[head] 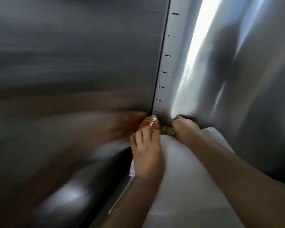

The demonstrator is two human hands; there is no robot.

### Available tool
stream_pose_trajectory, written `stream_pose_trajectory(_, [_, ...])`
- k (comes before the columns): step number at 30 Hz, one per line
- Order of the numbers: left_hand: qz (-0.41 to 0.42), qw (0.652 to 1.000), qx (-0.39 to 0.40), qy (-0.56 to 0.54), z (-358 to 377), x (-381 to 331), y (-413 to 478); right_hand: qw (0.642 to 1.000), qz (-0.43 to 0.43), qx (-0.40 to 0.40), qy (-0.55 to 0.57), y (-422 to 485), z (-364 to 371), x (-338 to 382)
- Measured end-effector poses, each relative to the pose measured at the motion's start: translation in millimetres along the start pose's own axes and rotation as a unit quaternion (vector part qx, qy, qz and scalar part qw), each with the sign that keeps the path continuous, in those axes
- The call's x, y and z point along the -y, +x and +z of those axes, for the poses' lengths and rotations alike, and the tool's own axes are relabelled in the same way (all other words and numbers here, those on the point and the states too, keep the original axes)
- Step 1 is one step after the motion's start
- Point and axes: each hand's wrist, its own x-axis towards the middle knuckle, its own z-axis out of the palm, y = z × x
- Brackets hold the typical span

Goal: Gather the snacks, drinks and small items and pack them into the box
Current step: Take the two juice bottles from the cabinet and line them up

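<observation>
Right, both hands sit low centre of the frame, each w/ a bottle. Left hand [146,145] is wrapped round an orange bottle [149,124], fingers curled over its lower half, cap end pointing up toward the steel seam. Right hand [185,127] is closed on a second, yellowish bottle [167,130], mostly hidden under the fist, so can't read what it is. The two bottles lie just beside each other, nearly touching, hands close together. My guess: drinks are carried as a pair to save a trip to the box.

No box in view, so packing looks not yet done for these two.

Around them: a big steel door [72,55] fills the left and upper left, heavily motion-blurred. A pale strip [169,46] w/ short dark slots runs down the middle, and a shiny steel panel [253,79] w/ glare takes the right. Probably a fridge, but can't be sure. Something white [187,170] lies under both forearms, lower centre; cloth or clothing, can't tell.

Steel is close on both sides of the hands, so elbow room looks tight.
</observation>
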Motion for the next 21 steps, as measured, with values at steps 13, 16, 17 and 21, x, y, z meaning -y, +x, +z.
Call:
stream_pose_trajectory(13, [-0.025, 0.999, -0.026, -0.023, 0.1, 1.9, -5.7, 0.92, -0.067, -0.225, 0.313, -18.9, 11.1, -12.5])
stream_pose_trajectory(16, [-0.024, 0.999, -0.029, -0.028, 0.9, 2.8, -5.7, 0.884, -0.077, -0.169, 0.428, -18.4, 11.1, -12.9])
stream_pose_trajectory(17, [-0.024, 0.999, -0.029, -0.028, 1.2, 3.1, -5.3, 0.887, -0.074, -0.15, 0.431, -17.4, 11.8, -13.7])
stream_pose_trajectory(21, [-0.021, 0.999, -0.027, -0.03, 2.3, 4.0, -4.9, 0.939, 0.036, -0.173, 0.294, -16.0, 14.6, -14.3])
